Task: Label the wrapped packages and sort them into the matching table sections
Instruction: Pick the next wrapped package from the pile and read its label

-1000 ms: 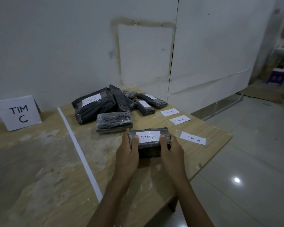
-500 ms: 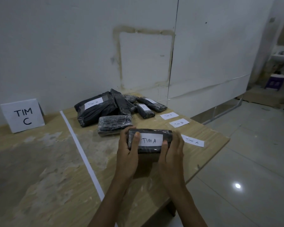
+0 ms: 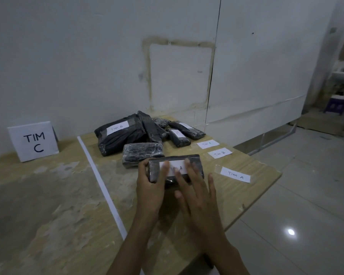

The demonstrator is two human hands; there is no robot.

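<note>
Head view: left hand (image 3: pixel 149 188) grips the left end of a black wrapped pkg (image 3: pixel 195 162) on the tabletop (image 3: pixel 236 197) sect. right of the white tape line (image 3: pixel 99 179). Right hand (image 3: pixel 196 197) lies flat, fingers straight, on its "Tim A" label (image 3: pixel 179 167). Other wrapped pkgs (image 3: pixel 127 135) are piled behind in the same sect., contents hidden.

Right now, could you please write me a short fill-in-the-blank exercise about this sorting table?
The standing sign by the wall reads TIM ____.
The left hand grips the package labelled Tim ____.
To its right, ____ paper slips lie on the table.
Missing words: C; A; three.
</note>
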